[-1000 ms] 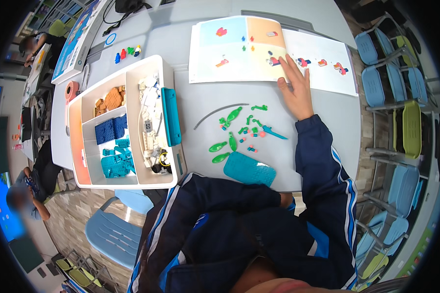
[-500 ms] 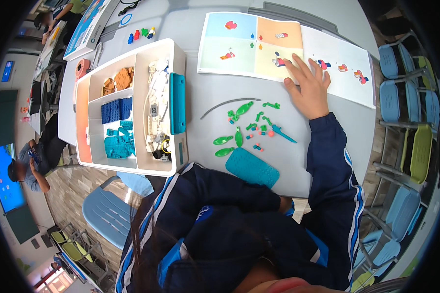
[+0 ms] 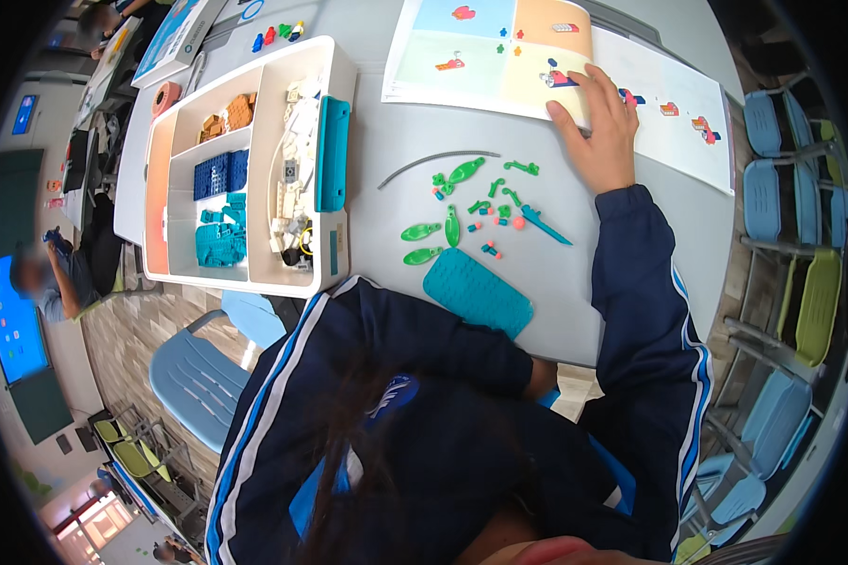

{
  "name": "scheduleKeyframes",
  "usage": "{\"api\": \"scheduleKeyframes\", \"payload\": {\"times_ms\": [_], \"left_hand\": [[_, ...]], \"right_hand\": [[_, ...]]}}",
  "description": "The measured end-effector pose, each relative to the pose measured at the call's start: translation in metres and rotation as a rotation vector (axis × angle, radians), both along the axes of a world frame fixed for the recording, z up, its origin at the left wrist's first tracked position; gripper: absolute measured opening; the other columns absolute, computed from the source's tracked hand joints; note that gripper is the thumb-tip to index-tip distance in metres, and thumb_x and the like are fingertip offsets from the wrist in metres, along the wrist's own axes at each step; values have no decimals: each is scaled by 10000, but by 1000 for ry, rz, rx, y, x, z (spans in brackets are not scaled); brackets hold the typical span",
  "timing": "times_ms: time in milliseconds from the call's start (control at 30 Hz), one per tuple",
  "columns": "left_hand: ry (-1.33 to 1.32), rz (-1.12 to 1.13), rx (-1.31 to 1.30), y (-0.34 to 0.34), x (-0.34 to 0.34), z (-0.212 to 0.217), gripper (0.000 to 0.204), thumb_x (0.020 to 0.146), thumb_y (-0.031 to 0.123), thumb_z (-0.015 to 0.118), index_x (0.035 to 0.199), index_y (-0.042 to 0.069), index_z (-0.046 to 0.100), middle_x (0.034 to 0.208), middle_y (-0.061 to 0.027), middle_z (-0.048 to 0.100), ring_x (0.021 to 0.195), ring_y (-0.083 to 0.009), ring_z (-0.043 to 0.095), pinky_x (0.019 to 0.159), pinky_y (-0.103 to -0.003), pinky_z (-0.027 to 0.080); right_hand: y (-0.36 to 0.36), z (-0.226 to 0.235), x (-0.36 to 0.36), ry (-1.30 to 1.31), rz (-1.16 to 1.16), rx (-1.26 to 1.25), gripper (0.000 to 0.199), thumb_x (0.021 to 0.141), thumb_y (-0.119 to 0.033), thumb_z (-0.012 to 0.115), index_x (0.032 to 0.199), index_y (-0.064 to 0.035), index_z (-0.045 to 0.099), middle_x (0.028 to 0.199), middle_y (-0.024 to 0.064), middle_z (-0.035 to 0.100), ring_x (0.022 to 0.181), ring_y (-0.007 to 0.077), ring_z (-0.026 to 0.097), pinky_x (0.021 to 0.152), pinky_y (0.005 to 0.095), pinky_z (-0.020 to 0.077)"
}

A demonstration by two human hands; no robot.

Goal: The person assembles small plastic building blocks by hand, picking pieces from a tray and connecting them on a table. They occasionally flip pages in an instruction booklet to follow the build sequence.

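My right hand rests on the open picture booklet, by the fold between its two pages. Its thumb and fingers are apart, the thumb lying on the lower right corner of the left page, which bulges up a little near the fold. My left hand is barely visible at the table's front edge, below a teal studded plate; its fingers are hidden. Between plate and booklet lie green leaf-shaped pieces, a teal long piece, small coral-and-teal pieces and a grey flexible tube.
On the left stands a white sorting box with brown, blue, teal and white bricks in its compartments. Small coloured figures and a roll of pink tape lie behind and beside it. Blue chairs stand around the table.
The view has shifted, so the table sits higher. My right hand has closed its fingers somewhat and its thumb now lies on the left page, whose inner edge bulges more.
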State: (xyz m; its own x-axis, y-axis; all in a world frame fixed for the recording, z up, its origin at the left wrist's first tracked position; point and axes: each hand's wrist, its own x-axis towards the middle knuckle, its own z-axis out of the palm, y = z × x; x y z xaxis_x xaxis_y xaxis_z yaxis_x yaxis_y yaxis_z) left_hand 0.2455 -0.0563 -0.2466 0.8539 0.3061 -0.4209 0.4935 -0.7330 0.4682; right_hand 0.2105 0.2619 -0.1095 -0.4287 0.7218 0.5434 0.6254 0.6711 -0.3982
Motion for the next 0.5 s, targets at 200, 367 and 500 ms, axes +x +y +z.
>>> {"api": "scheduleKeyframes", "payload": {"times_ms": [200,367,500], "left_hand": [[-61,-310,37,40,-22,52,344,909,291,571,968,-6,736,1068,-164,690,1024,-342,650,887,-469,503],[-40,-23,-93,47,-27,63,365,909,318,569,954,-6,730,1019,-182,682,1025,-347,638,879,-482,496],[-150,-102,-8,53,-32,81,308,881,272,596,1002,12,708,1063,-179,668,1034,-326,635,869,-457,502]], "right_hand": [[6,-6,14,86,-21,-21,508,907,-458,645,1293,-132,587,1432,123,494,1303,293,481,1140,575,163],[6,-4,16,165,30,27,525,888,-438,675,1301,-127,582,1449,144,473,1311,305,468,1135,572,171],[-6,8,15,235,92,99,501,861,-347,730,1280,-106,599,1454,151,466,1316,318,456,1133,525,226]]}}
